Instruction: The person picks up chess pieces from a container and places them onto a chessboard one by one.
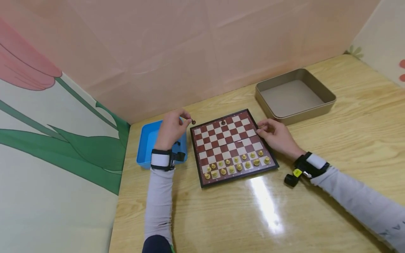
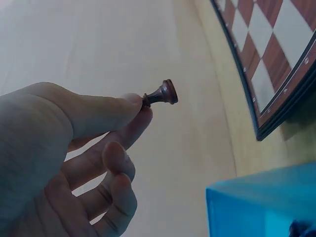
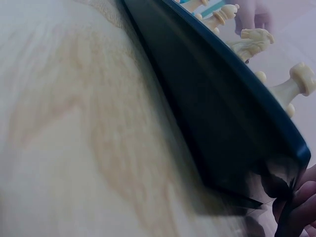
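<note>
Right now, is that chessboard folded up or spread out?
Spread out: the chessboard shows both checkered halves, with a seam between them and pale pieces along its near side.

A tan open-topped rectangular box (image 1: 303,113) rests on a wood-grain counter (image 1: 357,133). Behind the box is a creased pink sheet (image 1: 190,45). Well to the box's left, a wall painting (image 1: 60,121) shows a pink flower (image 1: 25,59) and green leaves (image 1: 95,151); right of the box, a pale wall (image 1: 381,42) bears red spots (image 1: 402,64).
</note>
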`<action>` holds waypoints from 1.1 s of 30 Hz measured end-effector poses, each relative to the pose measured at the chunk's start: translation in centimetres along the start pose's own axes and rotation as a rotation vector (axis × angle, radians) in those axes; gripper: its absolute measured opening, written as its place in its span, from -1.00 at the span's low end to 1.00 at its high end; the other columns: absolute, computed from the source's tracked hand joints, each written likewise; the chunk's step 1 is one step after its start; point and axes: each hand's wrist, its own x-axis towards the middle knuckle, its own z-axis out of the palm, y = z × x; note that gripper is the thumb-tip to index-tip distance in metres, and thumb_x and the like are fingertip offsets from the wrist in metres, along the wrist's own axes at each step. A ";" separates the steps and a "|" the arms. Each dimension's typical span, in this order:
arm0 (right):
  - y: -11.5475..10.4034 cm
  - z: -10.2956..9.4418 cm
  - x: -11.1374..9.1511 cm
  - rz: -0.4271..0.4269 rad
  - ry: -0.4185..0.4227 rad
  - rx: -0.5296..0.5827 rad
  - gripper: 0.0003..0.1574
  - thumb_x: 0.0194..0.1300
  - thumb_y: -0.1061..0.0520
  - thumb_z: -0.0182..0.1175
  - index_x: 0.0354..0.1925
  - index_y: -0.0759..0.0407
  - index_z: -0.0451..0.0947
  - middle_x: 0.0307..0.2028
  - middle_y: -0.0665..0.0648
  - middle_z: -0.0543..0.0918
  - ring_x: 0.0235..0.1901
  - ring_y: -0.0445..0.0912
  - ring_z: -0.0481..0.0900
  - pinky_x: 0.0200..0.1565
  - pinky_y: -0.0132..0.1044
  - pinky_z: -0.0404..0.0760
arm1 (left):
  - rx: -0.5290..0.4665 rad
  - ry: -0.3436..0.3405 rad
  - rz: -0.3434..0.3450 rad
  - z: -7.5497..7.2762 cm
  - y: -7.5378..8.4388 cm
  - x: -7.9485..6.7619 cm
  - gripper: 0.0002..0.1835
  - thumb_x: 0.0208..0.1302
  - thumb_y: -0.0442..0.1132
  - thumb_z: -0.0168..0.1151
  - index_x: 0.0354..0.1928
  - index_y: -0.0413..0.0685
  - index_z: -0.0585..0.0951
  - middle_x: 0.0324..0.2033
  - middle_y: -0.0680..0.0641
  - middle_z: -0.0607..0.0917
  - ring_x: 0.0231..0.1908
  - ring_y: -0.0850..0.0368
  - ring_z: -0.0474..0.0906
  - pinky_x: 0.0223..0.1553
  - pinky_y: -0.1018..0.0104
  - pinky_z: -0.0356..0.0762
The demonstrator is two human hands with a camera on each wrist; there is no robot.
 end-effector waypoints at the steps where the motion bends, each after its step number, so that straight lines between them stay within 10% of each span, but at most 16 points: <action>1: 0.0 0.0 0.0 0.001 -0.001 0.000 -0.63 0.58 0.08 0.24 0.19 0.29 0.59 -0.14 0.27 0.74 -0.17 -0.07 0.65 -0.14 -0.45 0.50 | 0.003 0.001 0.003 0.2 0.1 0.1 -0.90 0.51 -0.21 0.36 -0.06 -0.05 0.74 -0.10 -0.07 0.79 -0.49 0.07 0.54 -0.52 0.19 0.44; 33: 0.1 0.0 0.2 0.023 0.002 0.012 -0.64 0.56 0.12 0.25 0.19 0.28 0.60 -0.13 0.27 0.74 -0.10 0.02 0.66 -0.11 -0.46 0.49 | 0.071 -0.047 0.031 5.6 1.8 1.2 -0.87 0.56 -0.19 0.31 -0.01 -0.03 0.74 -0.04 -0.06 0.81 -0.55 0.09 0.49 -0.52 0.26 0.37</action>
